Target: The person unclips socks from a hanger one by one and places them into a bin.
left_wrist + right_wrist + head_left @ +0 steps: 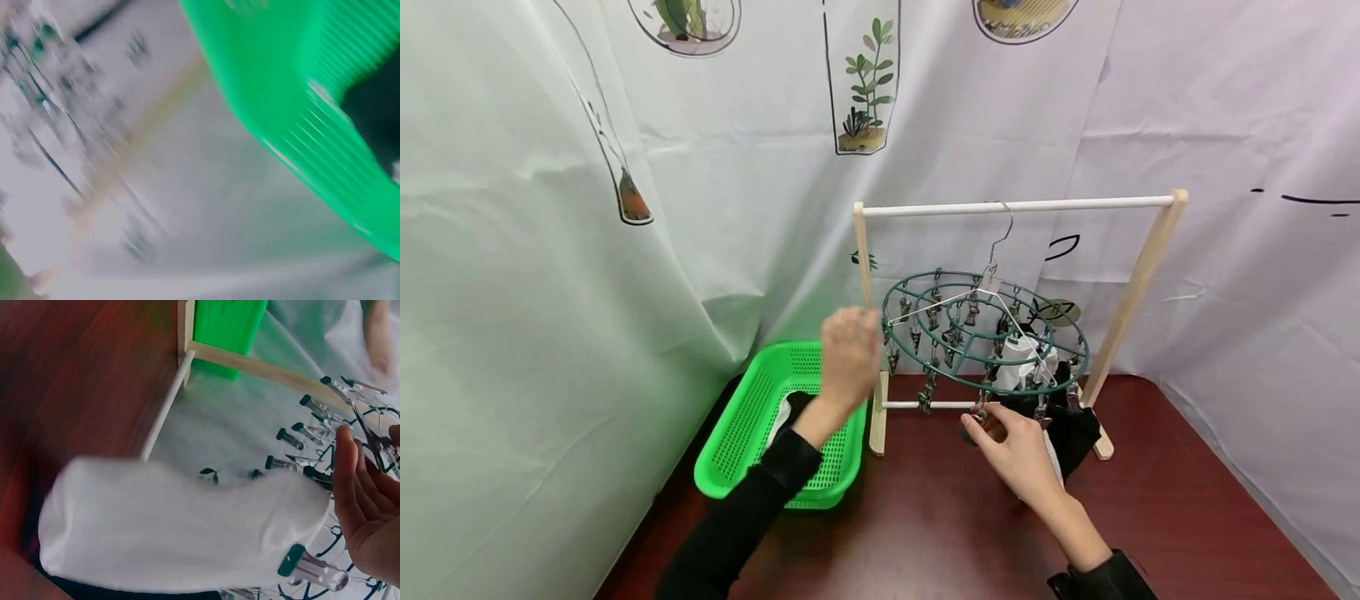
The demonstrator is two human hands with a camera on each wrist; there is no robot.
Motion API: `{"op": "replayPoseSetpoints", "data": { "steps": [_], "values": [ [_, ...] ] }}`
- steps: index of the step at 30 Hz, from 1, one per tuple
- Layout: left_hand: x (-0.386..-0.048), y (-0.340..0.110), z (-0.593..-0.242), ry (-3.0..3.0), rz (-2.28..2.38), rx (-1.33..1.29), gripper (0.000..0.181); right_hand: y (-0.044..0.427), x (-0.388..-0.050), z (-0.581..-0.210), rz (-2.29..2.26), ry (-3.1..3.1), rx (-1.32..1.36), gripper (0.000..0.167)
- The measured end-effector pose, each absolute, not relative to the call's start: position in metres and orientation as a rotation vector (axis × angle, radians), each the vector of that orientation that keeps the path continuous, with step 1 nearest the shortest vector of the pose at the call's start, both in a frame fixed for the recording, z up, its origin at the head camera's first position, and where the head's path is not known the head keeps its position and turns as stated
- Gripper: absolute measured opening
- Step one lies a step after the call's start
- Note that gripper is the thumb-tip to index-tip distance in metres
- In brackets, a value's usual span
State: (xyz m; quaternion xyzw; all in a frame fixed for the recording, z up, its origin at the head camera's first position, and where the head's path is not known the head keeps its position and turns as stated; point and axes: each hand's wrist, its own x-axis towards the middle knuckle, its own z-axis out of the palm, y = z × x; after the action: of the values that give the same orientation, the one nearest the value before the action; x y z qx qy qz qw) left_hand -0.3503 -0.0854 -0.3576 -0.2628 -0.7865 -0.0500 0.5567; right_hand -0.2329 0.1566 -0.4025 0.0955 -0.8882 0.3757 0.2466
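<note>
My left hand (852, 354), blurred, is raised over the right edge of a green plastic basket (715, 446). Its fingers look loosely bent, with nothing seen in them. A black and white cloth item (790, 408) lies in the basket. My right hand (1022, 458) pinches a metal clip (375, 437) at the front rim of a round green clip hanger (958, 377). Close to that hand, a white sock (181, 525) hangs from green-tipped clips in the right wrist view. Black and white cloth items, among them a black one (1075, 433), hang on the hanger's right side.
A wooden rack with a white top bar (940, 210) carries the hanger by its hook. Several unused clips (928, 387) dangle from the rings. Rack and basket stand on a dark red table (940, 533), with white printed curtains (760, 200) behind and beside them.
</note>
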Motion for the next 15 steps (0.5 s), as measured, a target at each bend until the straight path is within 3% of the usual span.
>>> {"op": "replayPoseSetpoints", "data": {
  "steps": [6,11,15],
  "values": [
    [-0.304,-0.009,-0.364,-1.583,0.044,-1.071,0.038,0.159,-0.231,-0.407,1.004,-2.393,0.277,0.034],
    [-0.296,0.011,-0.372,-1.762,0.076,-1.089,0.041,0.165,-0.224,-0.409,1.051,-2.356,0.240,0.054],
    [-0.295,0.015,-0.376,-1.818,0.057,-1.078,0.031,0.172,-0.215,-0.409,1.068,-2.307,0.233,0.052]
  ]
}}
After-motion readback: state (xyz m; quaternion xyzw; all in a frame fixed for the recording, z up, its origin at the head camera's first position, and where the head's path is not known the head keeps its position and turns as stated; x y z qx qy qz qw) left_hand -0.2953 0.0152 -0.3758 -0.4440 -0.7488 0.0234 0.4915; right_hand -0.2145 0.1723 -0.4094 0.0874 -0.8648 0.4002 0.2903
